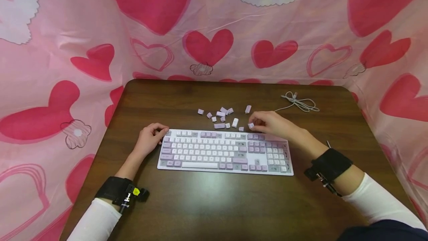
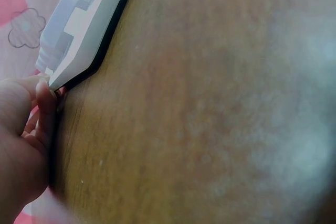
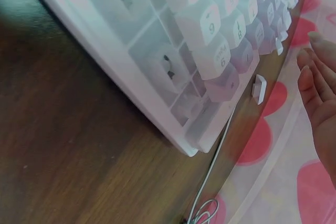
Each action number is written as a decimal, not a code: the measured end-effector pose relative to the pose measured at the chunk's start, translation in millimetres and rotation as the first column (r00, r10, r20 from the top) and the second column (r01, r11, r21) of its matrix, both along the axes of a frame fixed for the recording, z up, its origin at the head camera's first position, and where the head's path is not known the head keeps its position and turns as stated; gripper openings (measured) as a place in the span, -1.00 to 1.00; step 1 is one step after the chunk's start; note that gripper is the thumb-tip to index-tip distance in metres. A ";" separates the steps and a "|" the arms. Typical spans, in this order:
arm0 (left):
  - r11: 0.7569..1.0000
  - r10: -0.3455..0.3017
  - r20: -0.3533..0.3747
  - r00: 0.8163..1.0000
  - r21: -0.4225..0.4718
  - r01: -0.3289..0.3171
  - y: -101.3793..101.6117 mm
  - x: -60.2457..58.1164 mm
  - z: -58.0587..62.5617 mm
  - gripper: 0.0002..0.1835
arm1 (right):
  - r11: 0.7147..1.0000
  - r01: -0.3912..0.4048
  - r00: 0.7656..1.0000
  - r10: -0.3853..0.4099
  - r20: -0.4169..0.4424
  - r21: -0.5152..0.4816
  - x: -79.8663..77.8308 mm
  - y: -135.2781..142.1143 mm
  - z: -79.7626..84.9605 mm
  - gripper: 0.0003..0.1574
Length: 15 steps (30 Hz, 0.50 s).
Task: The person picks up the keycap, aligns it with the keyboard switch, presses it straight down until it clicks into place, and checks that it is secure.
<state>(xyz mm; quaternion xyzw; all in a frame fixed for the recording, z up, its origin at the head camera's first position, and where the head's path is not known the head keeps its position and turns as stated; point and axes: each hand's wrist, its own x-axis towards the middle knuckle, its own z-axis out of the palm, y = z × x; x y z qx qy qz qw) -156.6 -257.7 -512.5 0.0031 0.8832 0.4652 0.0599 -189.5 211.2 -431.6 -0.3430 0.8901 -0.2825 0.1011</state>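
A white and lilac keyboard (image 1: 204, 170) lies flat on the dark wooden table. My left hand (image 1: 152, 137) grips its far left corner with finger and thumb; the left wrist view shows that hand (image 2: 23, 140) at the keyboard's edge (image 2: 79, 59). Beyond the number pad, my right hand (image 1: 272, 122) pinches a small lilac keycap (image 1: 251, 125) at its fingertips. The right wrist view shows the right hand (image 3: 323, 87), but the pinched cap is hidden there. Grey gaps (image 3: 157, 59) without caps show in the keyboard near the number keys.
Several loose white and lilac keycaps (image 1: 219, 126) lie scattered behind the keyboard. A longer lilac keycap (image 1: 248, 109) lies farther back. A coiled white cable (image 1: 302, 104) rests at the back right. Pink heart-patterned cloth (image 1: 214, 18) hangs behind the table and at its sides.
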 end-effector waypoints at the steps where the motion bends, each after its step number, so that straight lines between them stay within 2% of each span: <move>1: 1.000 0.000 0.000 1.000 0.000 0.000 -0.3 0.3 0.0 -0.74 | 1.000 -0.002 1.000 0.002 0.002 -0.007 1.7 0.9 0.5 -0.78; 6: 1.000 0.000 -0.010 1.000 -0.006 0.000 -1.3 0.8 -0.7 -0.75 | 1.000 -0.003 1.000 0.003 0.007 -0.029 6.8 5.4 1.2 -0.80; 13: 1.000 -0.002 0.006 1.000 -0.014 0.002 -0.7 0.2 -0.3 -0.74 | 0.998 0.043 0.997 -0.040 0.066 -0.036 17.1 12.4 0.1 -0.83; 15: 1.000 -0.002 0.002 1.000 -0.017 0.002 -0.9 -0.1 -0.4 -0.74 | 0.998 0.048 0.997 -0.045 0.058 -0.043 20.1 14.4 0.1 -0.81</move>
